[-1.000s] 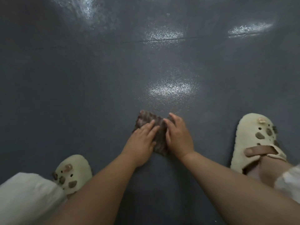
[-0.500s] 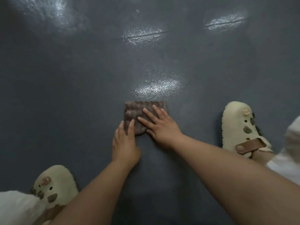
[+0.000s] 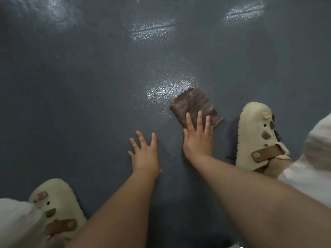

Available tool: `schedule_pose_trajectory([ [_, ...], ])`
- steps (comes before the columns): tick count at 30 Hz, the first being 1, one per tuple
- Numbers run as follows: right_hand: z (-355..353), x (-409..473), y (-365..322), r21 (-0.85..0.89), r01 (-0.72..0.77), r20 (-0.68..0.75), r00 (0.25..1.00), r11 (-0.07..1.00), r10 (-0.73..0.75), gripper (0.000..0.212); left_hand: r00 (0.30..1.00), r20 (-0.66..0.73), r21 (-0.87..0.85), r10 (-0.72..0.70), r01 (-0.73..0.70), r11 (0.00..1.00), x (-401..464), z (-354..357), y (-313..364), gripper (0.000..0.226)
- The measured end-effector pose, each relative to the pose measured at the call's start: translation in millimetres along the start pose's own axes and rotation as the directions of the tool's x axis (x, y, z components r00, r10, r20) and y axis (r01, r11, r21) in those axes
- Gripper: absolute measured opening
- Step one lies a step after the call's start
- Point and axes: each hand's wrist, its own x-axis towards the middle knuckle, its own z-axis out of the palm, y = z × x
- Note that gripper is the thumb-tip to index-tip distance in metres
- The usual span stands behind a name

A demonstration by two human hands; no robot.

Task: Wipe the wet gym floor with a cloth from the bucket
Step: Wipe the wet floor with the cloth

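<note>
Wiping now one-handed
The left hand (image 3: 144,154) has left the brown ribbed cloth (image 3: 194,106); the right hand (image 3: 198,138), fingers flat, sweeps it rightward across the wet grey floor (image 3: 89,86).

Arms: bare, no sleeves seen.
Left clog (image 3: 59,206): cream, perforated, brown strap with rivet, brown charms.
Right clog (image 3: 258,135): matching cream, brown strap, gold charm near toe.
Garment (image 3: 308,176): white fabric, seen beside right clog.

Brown ribbed cloth (image 3: 194,105), folded to a small rectangle, lying flat and skewed on the dark grey gym floor (image 3: 89,86). The floor is speckled and glossy, with wet sheen patches beside the cloth's far corner.
</note>
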Motion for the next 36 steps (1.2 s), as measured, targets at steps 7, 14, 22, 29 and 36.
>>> schedule_pose_trajectory([
  [7,43.3,-107.3,-8.5,0.022,0.078,-0.067,0.995,0.997,-0.076,0.045,0.999,-0.032,-0.049,-0.019,0.017,0.999,3.4,3.5,0.2,0.114],
  [14,27.1,-37.1,11.7,-0.122,0.434,-0.114,0.888,0.893,-0.446,0.05,0.998,-0.041,-0.104,-0.04,0.036,0.994,6.2,2.1,2.5,0.114],
  [22,30.1,-40.0,-3.8,-0.131,0.338,-0.021,0.939,0.932,-0.344,0.055,0.997,-0.062,-0.124,-0.038,0.03,0.992,7.1,2.8,4.6,0.117],
  [29,7.1,-2.3,24.5,-0.09,0.168,-0.043,0.984,0.982,-0.172,0.056,0.997,-0.075,-0.152,-0.021,0.01,0.988,6.2,2.8,1.2,0.118],
  [36,-22.7,41.2,85.0,0.005,-0.202,-0.089,0.975,0.979,0.202,0.055,0.996,-0.085,-0.189,-0.028,0.011,0.982,7.5,3.1,0.8,0.118],
])
